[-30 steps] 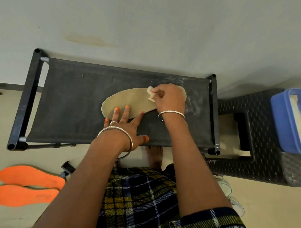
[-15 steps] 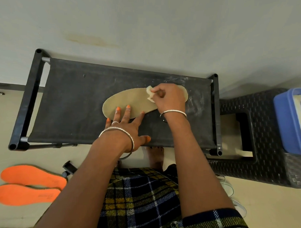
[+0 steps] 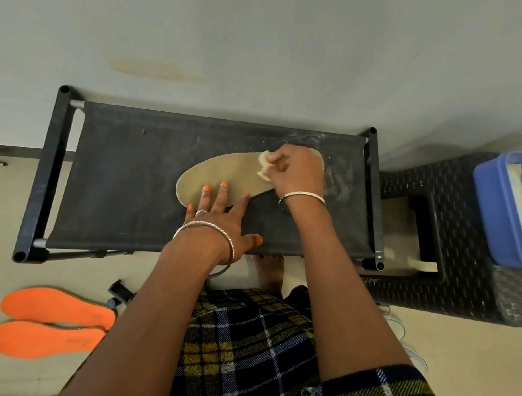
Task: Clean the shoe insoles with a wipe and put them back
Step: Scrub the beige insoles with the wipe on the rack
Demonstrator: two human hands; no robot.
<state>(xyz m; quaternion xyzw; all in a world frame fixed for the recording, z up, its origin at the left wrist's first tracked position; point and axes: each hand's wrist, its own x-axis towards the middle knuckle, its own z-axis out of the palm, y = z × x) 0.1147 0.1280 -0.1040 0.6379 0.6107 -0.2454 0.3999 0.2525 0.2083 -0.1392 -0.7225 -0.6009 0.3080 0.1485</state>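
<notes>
Insole [image 3: 225,173] on the rack: dull tan, plain. Wipe [image 3: 263,168]: off-white. Rack top [image 3: 130,178]: black cloth, whitish speckling at its right end. Frame [image 3: 44,175]: black.

Left hand [image 3: 220,217]: nails [image 3: 207,187] painted orange, silver bangles [image 3: 205,225] at the wrist. Right hand [image 3: 296,172]: one silver bangle [image 3: 302,195].

Floor insoles [image 3: 57,307]: two, bright orange. Garment [image 3: 248,345]: plaid, navy and olive-yellow, thin white lines. Tub [image 3: 496,206]: blue. Stool [image 3: 461,190]: black, woven-basket pattern. Wall [image 3: 289,36]: pale grey-white, with one yellowish stain [image 3: 157,71]. Floor [image 3: 470,368]: cream.

Left grip [image 3: 220,217] flat and splayed, right grip [image 3: 296,172] curled, pinching
</notes>
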